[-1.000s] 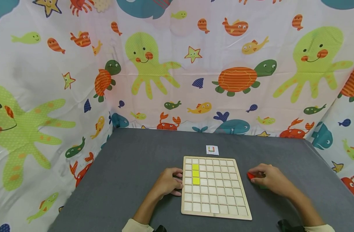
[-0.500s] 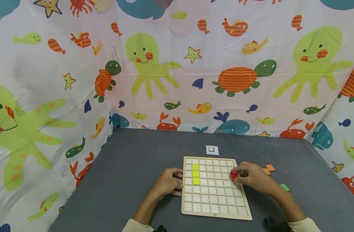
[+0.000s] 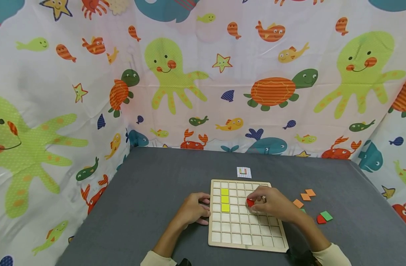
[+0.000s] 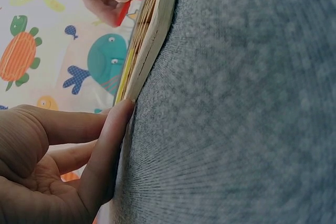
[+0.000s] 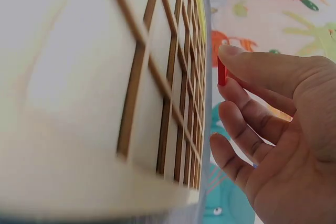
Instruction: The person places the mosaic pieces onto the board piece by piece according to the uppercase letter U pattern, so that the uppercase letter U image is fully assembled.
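Observation:
A wooden grid board (image 3: 244, 246) lies on the grey table with three yellow tiles (image 3: 225, 199) in one column near its left side. My right hand (image 3: 272, 202) is over the board's right part, pinching a red tile (image 3: 250, 202) between thumb and finger. In the right wrist view the red tile (image 5: 221, 71) stands on edge in the pinch of the hand (image 5: 283, 108), apart from the board. My left hand (image 3: 192, 209) rests at the board's left edge; in the left wrist view, fingers of the left hand (image 4: 68, 156) touch the board's side (image 4: 152, 40).
Right of the board lie several orange tiles (image 3: 298, 203), a green tile (image 3: 326, 215) touching a red tile (image 3: 321, 219), and another green tile partly hidden by the right arm. A small patterned card (image 3: 244, 172) lies behind the board. A sea-animal curtain (image 3: 209, 92) stands behind the table.
The right hand has moved left from the loose tiles to over the board, carrying the red tile. Orange, green and red tiles at the right are uncovered. The left hand has stayed in place.

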Demonstrator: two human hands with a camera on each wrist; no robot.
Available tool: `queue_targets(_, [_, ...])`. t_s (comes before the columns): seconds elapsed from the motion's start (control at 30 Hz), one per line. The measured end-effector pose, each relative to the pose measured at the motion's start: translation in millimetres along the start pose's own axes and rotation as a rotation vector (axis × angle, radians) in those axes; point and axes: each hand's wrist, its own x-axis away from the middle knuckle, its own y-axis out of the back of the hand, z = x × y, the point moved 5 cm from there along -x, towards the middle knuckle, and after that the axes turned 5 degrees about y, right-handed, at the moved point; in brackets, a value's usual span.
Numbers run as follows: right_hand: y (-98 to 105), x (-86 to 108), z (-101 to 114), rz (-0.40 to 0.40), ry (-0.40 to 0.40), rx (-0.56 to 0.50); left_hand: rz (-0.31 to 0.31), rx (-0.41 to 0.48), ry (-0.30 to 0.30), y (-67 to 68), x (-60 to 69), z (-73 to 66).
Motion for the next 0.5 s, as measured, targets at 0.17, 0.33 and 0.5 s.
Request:
queue_targets(0.17, [-9.2,-7.9,8.5,0.039,0.015,-0.026,0.004,0.0,-0.005,0.1,-0.7,0.7])
queue_targets(0.33, [-17.9,-14.6,18.1,0.065,0.044,-0.028,0.004,-0.004,-0.004,0.0,-0.8,0.9])
queue_targets(0.5, [-28.2,-20.0,23.3,0.092,0.069,-0.022,0.003,-0.004,0.0,0.4,-0.9,1.1])
